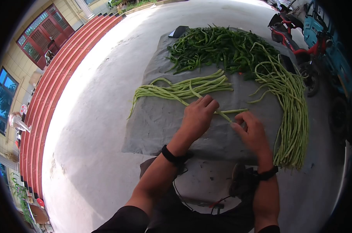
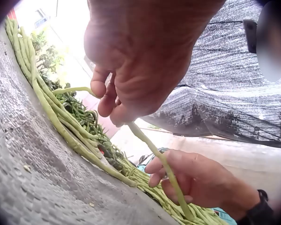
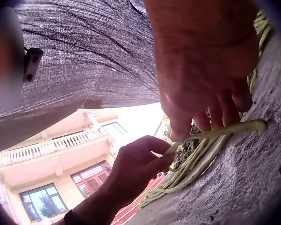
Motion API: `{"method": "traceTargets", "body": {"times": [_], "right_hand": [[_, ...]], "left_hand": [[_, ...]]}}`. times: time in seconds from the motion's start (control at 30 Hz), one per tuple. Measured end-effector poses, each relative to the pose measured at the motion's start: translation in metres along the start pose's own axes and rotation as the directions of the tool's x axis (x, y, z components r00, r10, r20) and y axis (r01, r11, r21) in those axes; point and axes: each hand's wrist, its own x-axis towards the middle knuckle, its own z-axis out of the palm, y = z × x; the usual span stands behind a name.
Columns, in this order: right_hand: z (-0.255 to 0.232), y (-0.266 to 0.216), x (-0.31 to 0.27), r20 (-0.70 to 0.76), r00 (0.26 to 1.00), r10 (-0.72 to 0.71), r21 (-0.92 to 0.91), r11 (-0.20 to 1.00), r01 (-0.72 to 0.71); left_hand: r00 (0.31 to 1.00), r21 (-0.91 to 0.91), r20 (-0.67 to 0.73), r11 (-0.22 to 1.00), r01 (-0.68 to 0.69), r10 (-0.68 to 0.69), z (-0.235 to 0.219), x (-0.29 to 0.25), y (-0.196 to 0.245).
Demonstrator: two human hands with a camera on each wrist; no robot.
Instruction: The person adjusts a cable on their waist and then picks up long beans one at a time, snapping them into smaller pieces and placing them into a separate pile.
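Several long green beans [image 1: 176, 90] lie in a bundle on the grey sheet [image 1: 164, 128]. My left hand [image 1: 197, 118] pinches one bean [image 1: 223, 116] between thumb and fingers, just below the bundle; the left wrist view shows this bean [image 2: 152, 147] slanting down from the left hand [image 2: 140, 61]. My right hand [image 1: 254, 134] is at its far end, fingers loosely bent and apart, the thumb tip against or close beside it. Another bean [image 1: 238, 111] lies behind. In the right wrist view the bean [image 3: 225, 130] passes by the fingertips of the right hand [image 3: 206, 75].
A heap of green peppers [image 1: 218, 46] covers the sheet's far side. A large bunch of long beans [image 1: 294, 120] lies along the right edge. Beyond are a red-and-black scooter [image 1: 286, 39], a blue vehicle [image 1: 319, 31] and, at left, red steps [image 1: 59, 81].
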Motion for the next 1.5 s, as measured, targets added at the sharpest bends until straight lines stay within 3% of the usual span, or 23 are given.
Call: {"method": "traceTargets", "body": {"times": [0.1,0.3,0.43,0.6,0.73,0.8,0.9,1.0,1.1,1.2,1.33,1.43,1.5], "right_hand": [[-0.002,-0.005,-0.003,0.073,0.994,0.083,0.020,0.996,-0.084],[-0.009,-0.017,-0.007,0.094,0.986,0.139,0.239,0.958,-0.158],[-0.002,-0.008,-0.006,0.140,0.980,0.142,0.581,0.790,-0.197],[-0.014,-0.008,-0.008,0.253,0.948,0.194,0.616,0.724,-0.312],[-0.018,-0.002,-0.009,0.329,0.920,0.213,0.647,0.659,-0.384],[-0.018,-0.003,-0.010,0.341,0.913,0.225,0.658,0.636,-0.403],[-0.016,-0.004,-0.009,0.376,0.896,0.236,0.649,0.623,-0.436],[-0.015,0.003,-0.012,0.393,0.896,0.208,0.592,0.688,-0.420],[-0.014,0.005,-0.013,0.389,0.907,0.160,0.555,0.745,-0.370],[-0.012,0.007,-0.013,0.366,0.923,0.123,0.545,0.776,-0.319],[-0.010,0.008,-0.015,0.317,0.939,0.136,0.582,0.754,-0.305],[-0.007,0.010,-0.014,0.288,0.950,0.122,0.628,0.725,-0.283],[-0.004,0.012,-0.012,0.226,0.968,0.108,0.618,0.752,-0.228]], "left_hand": [[1.000,-0.016,-0.022,1.000,0.011,-0.011,-0.005,0.003,0.003],[1.000,-0.077,-0.005,0.997,0.019,-0.020,-0.006,0.007,0.012],[1.000,-0.134,0.003,0.991,0.022,-0.022,-0.005,0.007,0.019],[1.000,-0.190,-0.025,0.982,0.012,-0.018,0.000,0.005,0.023],[0.974,-0.256,-0.057,0.947,0.196,-0.217,0.006,0.005,0.032],[0.931,-0.275,-0.058,0.902,0.333,-0.361,0.011,0.004,0.034],[0.875,-0.323,-0.101,0.848,0.421,-0.473,0.017,0.003,0.032],[0.845,-0.466,0.026,0.741,0.483,-0.534,0.024,0.002,0.018],[0.734,-0.822,0.388,0.151,0.549,-0.557,0.022,0.000,0.016],[0.722,-0.841,0.485,-0.037,0.540,-0.493,0.016,0.001,0.019],[0.793,-0.891,0.449,-0.141,0.431,-0.412,0.010,0.005,0.022],[0.812,-0.901,0.407,-0.039,0.432,-0.419,0.013,0.004,0.024],[0.827,-0.899,0.426,-0.066,0.433,-0.368,0.014,0.005,0.028]]}}
